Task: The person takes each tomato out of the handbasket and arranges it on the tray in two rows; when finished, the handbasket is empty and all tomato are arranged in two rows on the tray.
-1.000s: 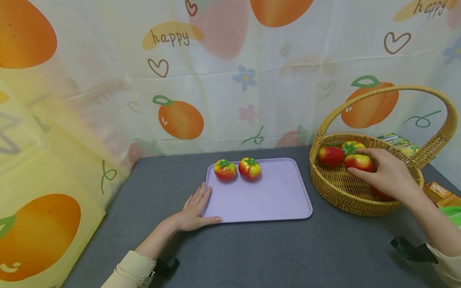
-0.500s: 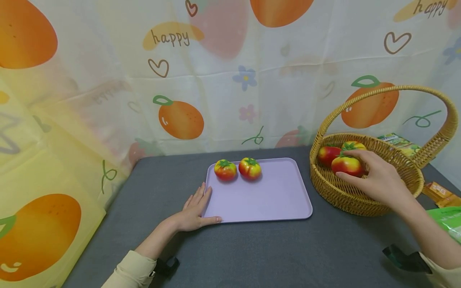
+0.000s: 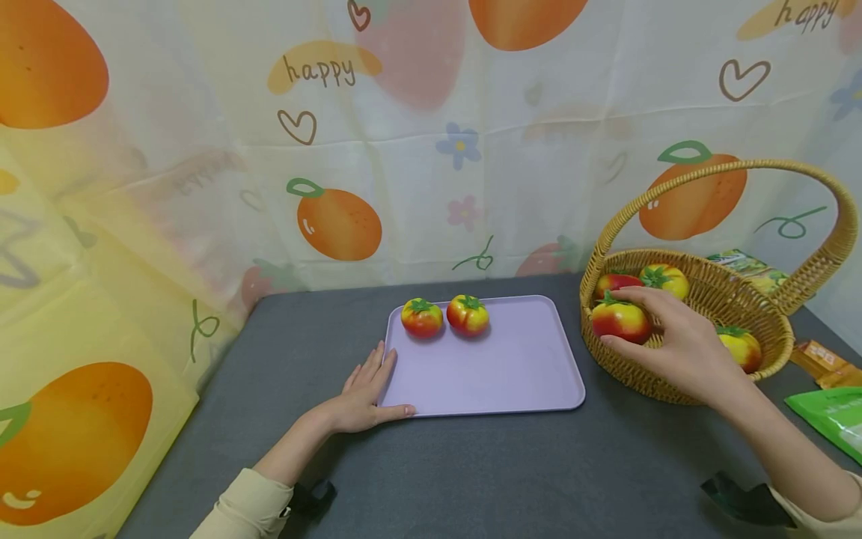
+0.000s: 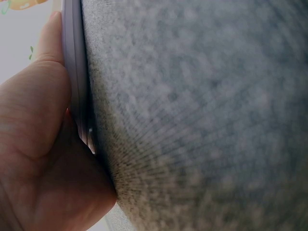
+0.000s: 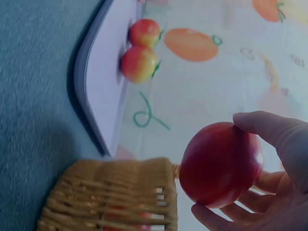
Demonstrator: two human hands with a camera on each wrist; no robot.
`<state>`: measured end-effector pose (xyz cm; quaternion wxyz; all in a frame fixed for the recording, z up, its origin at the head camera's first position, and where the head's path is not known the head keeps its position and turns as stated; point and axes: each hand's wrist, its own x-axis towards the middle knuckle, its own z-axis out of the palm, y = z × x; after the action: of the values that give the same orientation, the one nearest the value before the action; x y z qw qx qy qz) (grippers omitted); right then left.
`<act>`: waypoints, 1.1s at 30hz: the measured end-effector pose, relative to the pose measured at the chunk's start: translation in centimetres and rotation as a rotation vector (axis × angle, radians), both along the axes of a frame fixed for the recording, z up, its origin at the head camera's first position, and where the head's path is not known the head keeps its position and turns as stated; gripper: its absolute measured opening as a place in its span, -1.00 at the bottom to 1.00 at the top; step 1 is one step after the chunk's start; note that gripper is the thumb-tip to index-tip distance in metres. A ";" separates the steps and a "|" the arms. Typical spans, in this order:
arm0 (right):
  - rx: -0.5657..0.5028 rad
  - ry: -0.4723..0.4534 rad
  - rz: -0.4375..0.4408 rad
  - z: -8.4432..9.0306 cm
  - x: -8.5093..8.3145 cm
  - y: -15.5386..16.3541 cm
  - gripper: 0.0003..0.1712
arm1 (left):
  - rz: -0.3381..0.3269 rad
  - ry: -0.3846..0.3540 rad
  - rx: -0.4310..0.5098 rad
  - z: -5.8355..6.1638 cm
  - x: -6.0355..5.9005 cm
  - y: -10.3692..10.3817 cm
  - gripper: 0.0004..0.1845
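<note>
Transfer step, mid-carry. The right hand holds a red-and-yellow tomato, fingers curled round it, above the near-left rim of the wicker basket. The tomato is nearly round, with no marked long axis; its green stalk end points up and slightly away. The left hand lies flat, fingers straight, against the left edge of the lilac tray on the grey tabletop. Judged next: a leftward carry to bare tray beside the two tomatoes there, stalk upward.
</note>
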<state>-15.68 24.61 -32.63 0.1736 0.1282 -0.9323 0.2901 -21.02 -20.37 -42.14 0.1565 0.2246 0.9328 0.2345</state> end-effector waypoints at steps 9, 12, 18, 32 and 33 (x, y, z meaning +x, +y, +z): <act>-0.017 0.026 0.072 0.1 0.3 -2.5 -0.31 | -0.004 -0.007 -0.012 0.6 0.3 0.1 0.15; -0.027 0.052 0.108 -0.1 0.2 -3.4 -0.33 | -0.008 0.005 -0.005 0.4 0.2 0.1 0.16; -0.040 0.064 0.157 -0.7 -0.6 -4.9 -0.36 | 0.000 -0.007 0.002 0.0 0.0 -0.1 0.19; -0.082 -0.084 0.164 -3.0 -3.8 -7.9 -0.36 | 0.002 -0.004 0.011 0.3 0.1 0.1 0.20; -0.088 -0.089 0.159 -3.2 -4.0 -8.1 -0.36 | 0.003 -0.007 0.003 0.1 0.1 0.0 0.20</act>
<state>-19.72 16.50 -35.83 0.1141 0.1812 -0.9124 0.3489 -20.94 -20.34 -41.99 0.1591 0.2228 0.9322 0.2367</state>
